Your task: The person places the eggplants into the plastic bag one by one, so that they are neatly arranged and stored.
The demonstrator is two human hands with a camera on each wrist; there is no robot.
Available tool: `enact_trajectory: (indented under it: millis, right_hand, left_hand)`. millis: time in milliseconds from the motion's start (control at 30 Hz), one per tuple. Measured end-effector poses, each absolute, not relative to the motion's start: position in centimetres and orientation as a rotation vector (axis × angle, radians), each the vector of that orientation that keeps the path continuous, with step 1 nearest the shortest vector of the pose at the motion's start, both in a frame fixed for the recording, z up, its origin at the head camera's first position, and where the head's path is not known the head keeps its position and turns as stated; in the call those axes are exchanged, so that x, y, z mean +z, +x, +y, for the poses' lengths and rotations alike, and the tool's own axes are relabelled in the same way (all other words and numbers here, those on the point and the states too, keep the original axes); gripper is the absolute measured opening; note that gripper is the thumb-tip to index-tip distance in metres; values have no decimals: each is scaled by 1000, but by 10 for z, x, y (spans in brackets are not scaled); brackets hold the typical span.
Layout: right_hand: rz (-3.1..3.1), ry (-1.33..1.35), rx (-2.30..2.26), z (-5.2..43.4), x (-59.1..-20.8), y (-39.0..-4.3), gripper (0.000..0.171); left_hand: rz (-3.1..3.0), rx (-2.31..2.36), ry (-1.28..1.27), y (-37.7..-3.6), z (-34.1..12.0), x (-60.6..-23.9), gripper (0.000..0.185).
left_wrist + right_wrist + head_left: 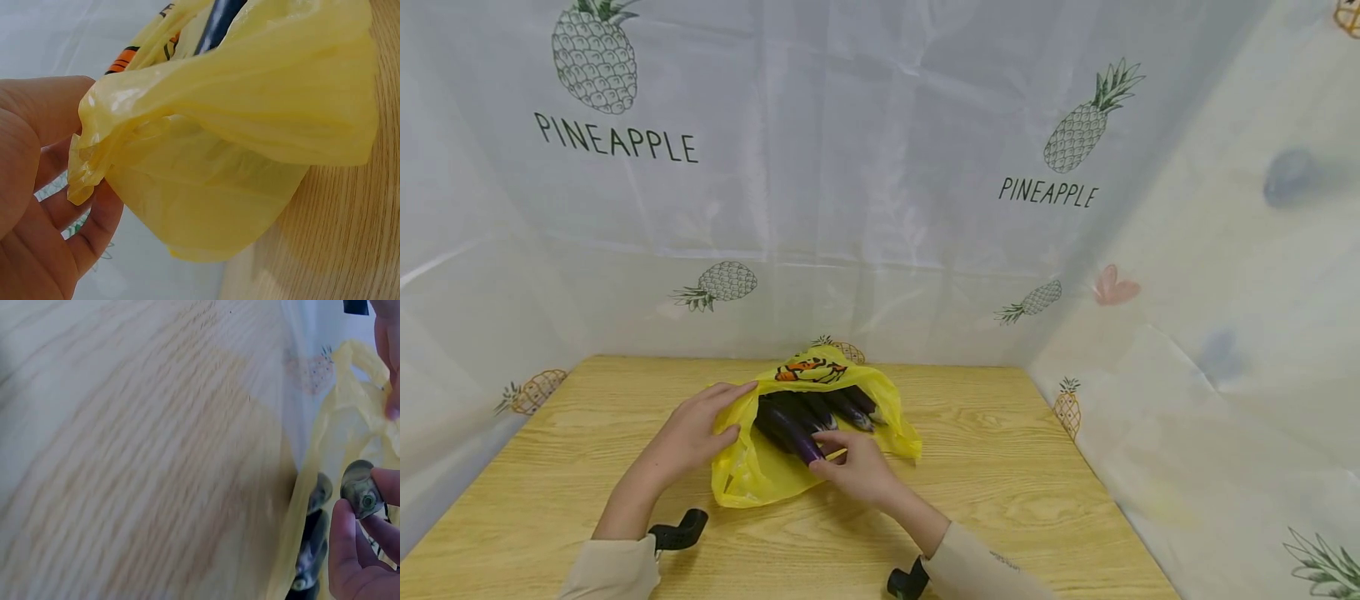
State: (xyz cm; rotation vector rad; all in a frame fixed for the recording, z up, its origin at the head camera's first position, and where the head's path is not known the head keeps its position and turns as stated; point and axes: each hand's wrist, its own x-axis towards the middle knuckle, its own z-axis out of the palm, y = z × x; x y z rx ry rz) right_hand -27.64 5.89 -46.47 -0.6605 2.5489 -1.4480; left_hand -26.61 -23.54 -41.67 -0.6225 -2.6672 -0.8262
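A yellow plastic bag (767, 483) lies on the table with its mouth toward me, several dark purple eggplants (850, 408) inside. My left hand (692, 429) holds the left edge of the mouth; in the left wrist view the bag's rim (94, 150) is gathered in the fingers of that hand. At the mouth, my right hand (865, 471) pinches the near end of one eggplant (793, 433) between thumb and fingers. The right wrist view shows the stem end of this eggplant (359, 494) in the fingertips, with other eggplants (309, 556) beside it in the bag.
The wooden table (1000, 483) extends on both sides of the bag. Behind it hangs a pale curtain (865, 208) printed with pineapples, and a similar sheet (1210, 333) stands along the right side.
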Motion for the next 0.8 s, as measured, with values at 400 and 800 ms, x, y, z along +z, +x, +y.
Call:
enact_trajectory:
  millis: [400,800]
  right_hand:
    - [2568,-704,-1456,31,-475,-277,42]
    - [2624,-789,-1308,14,-485,-281,39]
  left_hand:
    - [-2673,-826,-610,-265,-236,-416,67]
    - [-2651,-805,-636,-267,-238,-417,66]
